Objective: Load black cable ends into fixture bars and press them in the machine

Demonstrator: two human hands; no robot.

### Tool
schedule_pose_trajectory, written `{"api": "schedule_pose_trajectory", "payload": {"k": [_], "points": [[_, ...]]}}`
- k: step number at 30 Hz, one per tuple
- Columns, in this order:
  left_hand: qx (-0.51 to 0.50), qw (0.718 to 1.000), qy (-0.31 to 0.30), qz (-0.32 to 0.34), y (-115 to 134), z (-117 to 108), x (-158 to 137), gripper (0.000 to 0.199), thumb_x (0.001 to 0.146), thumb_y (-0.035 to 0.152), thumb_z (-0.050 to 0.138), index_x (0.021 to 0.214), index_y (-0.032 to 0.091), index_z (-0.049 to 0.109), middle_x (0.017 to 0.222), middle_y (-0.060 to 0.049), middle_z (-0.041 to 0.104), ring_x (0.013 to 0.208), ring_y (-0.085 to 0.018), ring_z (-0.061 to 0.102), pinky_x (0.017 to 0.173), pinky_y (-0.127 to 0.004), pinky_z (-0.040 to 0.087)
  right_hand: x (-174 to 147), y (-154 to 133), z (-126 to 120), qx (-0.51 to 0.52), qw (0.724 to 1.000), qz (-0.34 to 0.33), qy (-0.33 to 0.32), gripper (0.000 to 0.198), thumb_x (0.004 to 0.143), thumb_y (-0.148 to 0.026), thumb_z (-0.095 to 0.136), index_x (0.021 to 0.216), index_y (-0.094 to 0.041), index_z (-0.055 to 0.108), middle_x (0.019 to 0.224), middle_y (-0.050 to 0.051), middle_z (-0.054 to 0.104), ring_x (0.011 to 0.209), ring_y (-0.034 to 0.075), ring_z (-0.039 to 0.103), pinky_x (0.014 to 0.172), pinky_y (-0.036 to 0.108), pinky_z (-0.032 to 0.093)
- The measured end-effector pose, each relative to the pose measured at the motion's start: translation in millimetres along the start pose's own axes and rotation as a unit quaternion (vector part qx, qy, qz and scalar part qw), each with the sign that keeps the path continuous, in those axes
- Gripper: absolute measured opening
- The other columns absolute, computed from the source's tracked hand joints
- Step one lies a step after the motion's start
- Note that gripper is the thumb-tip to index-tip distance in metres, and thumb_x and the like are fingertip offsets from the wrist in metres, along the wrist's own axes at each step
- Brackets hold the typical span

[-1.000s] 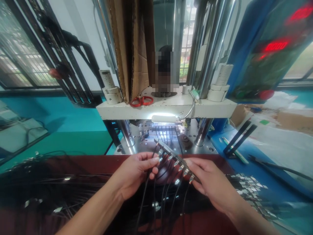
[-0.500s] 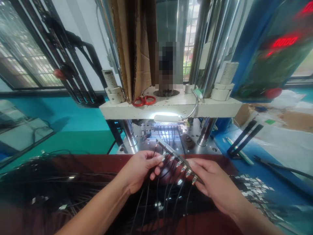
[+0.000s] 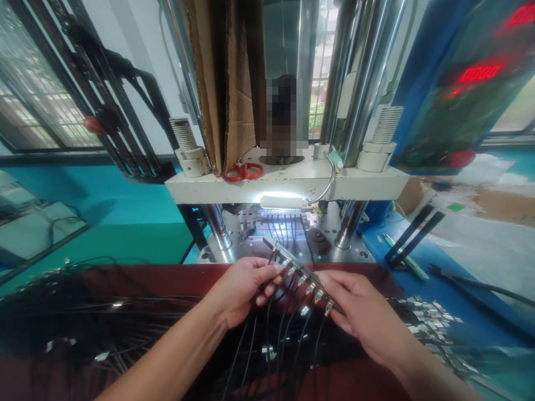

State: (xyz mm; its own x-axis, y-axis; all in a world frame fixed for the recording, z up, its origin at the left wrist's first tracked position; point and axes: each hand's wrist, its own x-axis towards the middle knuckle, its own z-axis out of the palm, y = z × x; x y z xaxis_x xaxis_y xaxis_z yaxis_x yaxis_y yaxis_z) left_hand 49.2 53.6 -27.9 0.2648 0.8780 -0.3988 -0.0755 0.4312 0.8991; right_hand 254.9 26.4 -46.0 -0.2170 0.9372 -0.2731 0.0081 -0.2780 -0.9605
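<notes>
- The press stands behind, its lamp lighting the bed where cables lie.
- The right hand clamps the metal bar by its near end, tilted so its sockets face up.
- The left hand pinches one black cable between thumb and fingers, at the bar's far end.

Both bare forearms reach in from the bottom edge, converging toward centre. Left hand palm-in, thumb and forefinger pinched, other fingers curled beneath the pinch. Right hand back-up, fingers closed in a grip, fingertips pointing toward the left hand.
</notes>
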Motion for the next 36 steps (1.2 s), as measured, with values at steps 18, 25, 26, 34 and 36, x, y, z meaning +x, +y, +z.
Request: {"api": "schedule_pose_trajectory", "payload": {"k": [18,25,26,34,36], "points": [[0.041,0.996,0.061,0.051,4,2,-6,0.022,0.077,0.033,0.067,0.068,0.014,0.060,0.057,-0.001,0.055,0.047,-0.007,0.045,0.044,-0.019,0.033,-1,1,0,-0.005,1.000,0.000,-0.014,0.037,0.085,-0.056,0.054,0.096,-0.025,0.070,0.068,-0.001,0.055,0.047,0.007,0.034,0.040,0.020,0.020],[0.042,0.986,0.136,0.084,17,-20,-18,0.026,0.081,0.043,0.062,0.093,0.020,0.065,0.063,0.003,0.053,0.050,-0.007,0.045,0.046,-0.018,0.035,1,3,0,0.028,1.000,0.012,-0.003,0.036,0.084,-0.054,0.057,0.088,-0.022,0.072,0.068,0.000,0.055,0.050,0.007,0.037,0.040,0.019,0.020],[0.048,0.987,0.136,0.075,16,-21,-18,0.027,0.081,0.043,0.062,0.093,0.020,0.065,0.063,0.004,0.051,0.047,-0.006,0.042,0.043,-0.018,0.030,1,3,-1,0.027,1.000,0.015,-0.001,0.036,0.083,-0.054,0.058,0.089,-0.022,0.072,0.068,0.000,0.055,0.049,0.006,0.037,0.040,0.019,0.021],[0.162,0.983,0.071,0.041,3,-11,-16,0.033,0.078,0.046,0.063,0.064,0.017,0.057,0.048,0.006,0.039,0.037,-0.005,0.028,0.038,-0.021,0.015,-1,1,1,0.014,1.000,0.014,-0.005,0.038,0.083,-0.055,0.057,0.095,-0.022,0.072,0.068,0.001,0.055,0.049,0.007,0.037,0.040,0.018,0.022],[0.165,0.983,0.070,0.046,1,-10,-14,0.032,0.078,0.046,0.062,0.065,0.017,0.058,0.049,0.005,0.041,0.037,-0.005,0.030,0.038,-0.021,0.015,-1,1,1,0.012,1.000,0.018,-0.005,0.038,0.083,-0.056,0.057,0.096,-0.022,0.072,0.069,0.001,0.055,0.049,0.006,0.035,0.040,0.018,0.021]]}}
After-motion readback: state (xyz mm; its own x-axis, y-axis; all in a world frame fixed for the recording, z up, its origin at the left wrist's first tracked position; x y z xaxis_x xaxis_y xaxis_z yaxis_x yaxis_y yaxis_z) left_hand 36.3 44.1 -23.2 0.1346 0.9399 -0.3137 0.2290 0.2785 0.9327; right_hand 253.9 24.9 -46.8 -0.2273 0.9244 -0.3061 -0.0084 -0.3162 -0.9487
